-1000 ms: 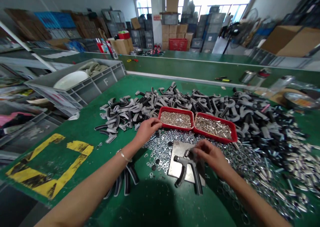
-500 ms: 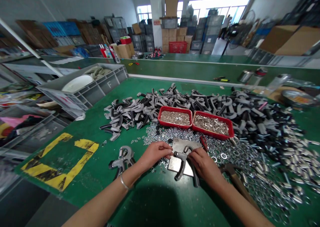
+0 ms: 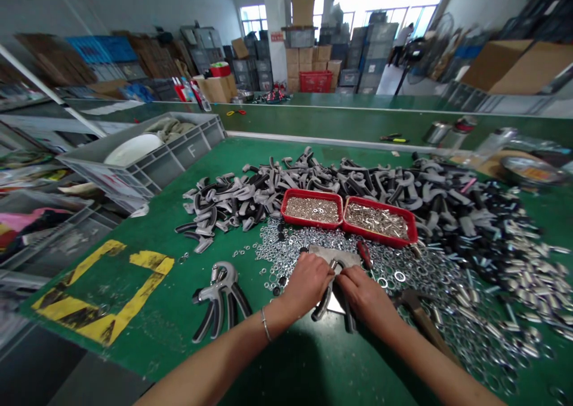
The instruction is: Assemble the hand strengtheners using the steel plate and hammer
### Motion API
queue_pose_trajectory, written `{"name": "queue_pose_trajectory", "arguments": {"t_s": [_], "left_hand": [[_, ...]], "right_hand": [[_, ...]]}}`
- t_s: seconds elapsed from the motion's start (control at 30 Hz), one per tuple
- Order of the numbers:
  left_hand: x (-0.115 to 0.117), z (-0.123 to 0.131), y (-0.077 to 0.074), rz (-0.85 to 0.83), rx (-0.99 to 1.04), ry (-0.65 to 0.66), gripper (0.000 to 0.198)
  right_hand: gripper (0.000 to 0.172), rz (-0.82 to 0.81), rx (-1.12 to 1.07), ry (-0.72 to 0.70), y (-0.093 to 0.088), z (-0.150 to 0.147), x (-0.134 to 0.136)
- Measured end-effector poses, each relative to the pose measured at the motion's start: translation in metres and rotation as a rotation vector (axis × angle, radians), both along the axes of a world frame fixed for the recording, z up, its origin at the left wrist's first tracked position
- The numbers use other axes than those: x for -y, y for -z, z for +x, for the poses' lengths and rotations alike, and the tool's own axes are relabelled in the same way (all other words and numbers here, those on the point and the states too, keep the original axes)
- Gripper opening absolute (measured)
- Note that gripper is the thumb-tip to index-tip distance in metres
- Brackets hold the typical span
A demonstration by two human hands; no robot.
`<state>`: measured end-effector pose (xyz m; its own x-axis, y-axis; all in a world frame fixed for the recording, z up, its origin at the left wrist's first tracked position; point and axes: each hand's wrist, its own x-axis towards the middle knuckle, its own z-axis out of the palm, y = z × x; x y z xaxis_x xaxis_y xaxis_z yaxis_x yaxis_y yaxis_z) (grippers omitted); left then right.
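My left hand point(image 3: 308, 280) and my right hand point(image 3: 363, 292) meet over a grey and black hand-grip part point(image 3: 330, 298) lying on a small metal plate point(image 3: 333, 255). Both hands have their fingers curled and pinched on the part's top end. A finished hand gripper with a spring point(image 3: 219, 295) lies to the left of my left wrist. Loose washers and nuts point(image 3: 286, 248) are spread around the plate. Two red trays point(image 3: 313, 209) point(image 3: 380, 221) of small metal pieces sit just beyond it.
A big heap of grey and black handles point(image 3: 358, 185) runs across the green table point(image 3: 170, 227). Metal springs point(image 3: 528, 274) lie at the right. A hammer point(image 3: 421, 316) rests by my right forearm. A grey crate point(image 3: 147, 152) stands at the left, near yellow floor-style markings point(image 3: 102, 286).
My left hand came back from the red tray to the part on the plate and now pinches it beside my right hand. The view shifted, bringing the finished gripper into sight.
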<state>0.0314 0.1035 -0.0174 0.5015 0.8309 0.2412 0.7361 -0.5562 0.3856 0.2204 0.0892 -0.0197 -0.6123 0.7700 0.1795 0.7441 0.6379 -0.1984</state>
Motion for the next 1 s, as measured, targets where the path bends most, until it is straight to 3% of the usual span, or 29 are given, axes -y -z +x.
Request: {"name": "queue_pose_trajectory", "arguments": {"t_s": [0.3, 0.4, 0.57, 0.77, 0.87, 1.0], "left_hand": [[0.002, 0.000, 0.002, 0.160, -0.140, 0.077, 0.022], [0.001, -0.001, 0.003, 0.183, -0.157, 0.080, 0.021], [-0.002, -0.003, 0.007, 0.196, -0.162, 0.120, 0.020], [-0.008, 0.002, -0.002, 0.260, -0.342, 0.253, 0.022], [-0.002, -0.003, 0.000, 0.243, -0.329, 0.320, 0.024], [0.005, -0.016, 0.003, 0.064, -0.089, 0.247, 0.027]], "right_hand": [[0.020, 0.026, -0.005, -0.029, 0.001, 0.000, 0.002], [0.031, 0.011, -0.080, -0.061, 0.000, 0.011, 0.011], [0.035, -0.037, -0.237, 0.215, 0.004, 0.064, 0.041], [0.035, 0.015, -0.033, 0.390, 0.010, 0.141, 0.094], [0.036, 0.024, 0.102, 0.435, 0.013, 0.155, 0.114], [0.031, 0.021, 0.096, 0.434, 0.022, 0.163, 0.117]]}}
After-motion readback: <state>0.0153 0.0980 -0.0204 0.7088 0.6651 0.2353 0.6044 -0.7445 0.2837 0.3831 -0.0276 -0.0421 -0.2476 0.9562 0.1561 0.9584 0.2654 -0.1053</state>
